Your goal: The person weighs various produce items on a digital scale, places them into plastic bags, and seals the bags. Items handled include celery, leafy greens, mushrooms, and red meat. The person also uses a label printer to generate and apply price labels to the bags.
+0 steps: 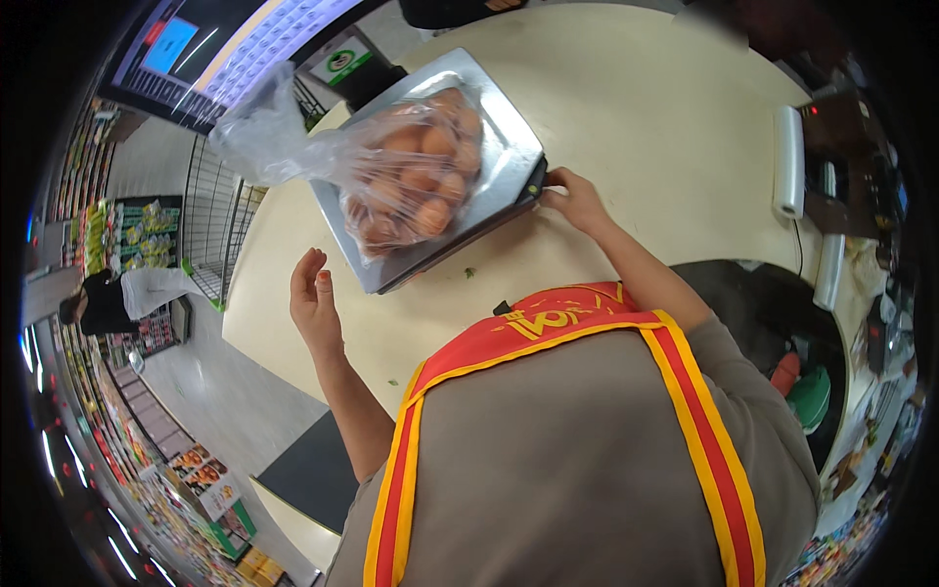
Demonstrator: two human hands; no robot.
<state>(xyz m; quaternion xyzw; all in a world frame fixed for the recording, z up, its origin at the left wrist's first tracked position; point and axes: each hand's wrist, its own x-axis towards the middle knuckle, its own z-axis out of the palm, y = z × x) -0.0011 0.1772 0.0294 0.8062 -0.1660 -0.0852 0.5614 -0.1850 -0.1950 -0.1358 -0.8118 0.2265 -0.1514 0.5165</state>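
A knotted clear plastic bag of brown eggs [418,172] lies on the steel pan of a weighing scale [513,125], its gathered top hanging over the pan's left side. My left hand [315,293] is raised over the counter, left of the scale's near corner, with fingers apart and nothing in it. With bent fingers, my right hand [576,198] touches the dark right corner of the scale; whether it grips there is unclear.
A lit screen [249,44] stands behind the scale at upper left. The pale counter [660,125] curves around me. Plastic bag rolls [789,161] stand at its right. Left are a wire shopping cart [216,213] and a person [110,301] near shelves.
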